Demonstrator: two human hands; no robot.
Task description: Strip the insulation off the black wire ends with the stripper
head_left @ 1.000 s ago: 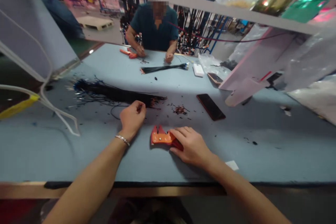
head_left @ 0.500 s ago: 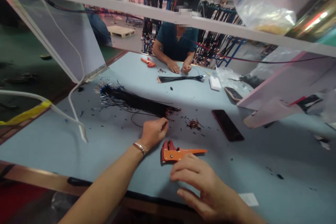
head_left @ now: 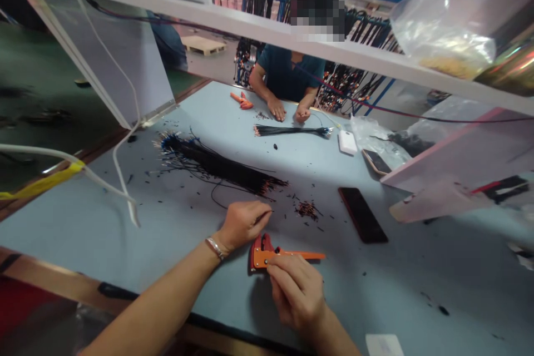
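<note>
My left hand (head_left: 243,224) is closed in a pinch on a thin black wire (head_left: 213,196). A short end of it pokes out past my fingertips, and a loop curves up behind the hand. Orange-and-red wire strippers (head_left: 298,256) lie on the table just below, jaws toward the left. My right hand (head_left: 297,292) is closed at their near edge, thumb and fingers pinched on the orange body; the palm side is hidden. Beyond my left hand lies a thick bundle of black wires (head_left: 225,167), with blue ends at the left and bare copper ends at the right.
Copper-tipped scraps (head_left: 307,209) are heaped right of my left hand, near a dark phone (head_left: 362,214). Across the table (head_left: 200,228) a person's hands (head_left: 276,108) rest by a smaller wire bundle (head_left: 292,132) and orange strippers (head_left: 242,101). A white cable (head_left: 132,211) hangs at left.
My right hand has come in from the right and closed from spread fingers onto the wire strippers. My left hand has shifted slightly nearer, and a wire end now shows past its fingertips.
</note>
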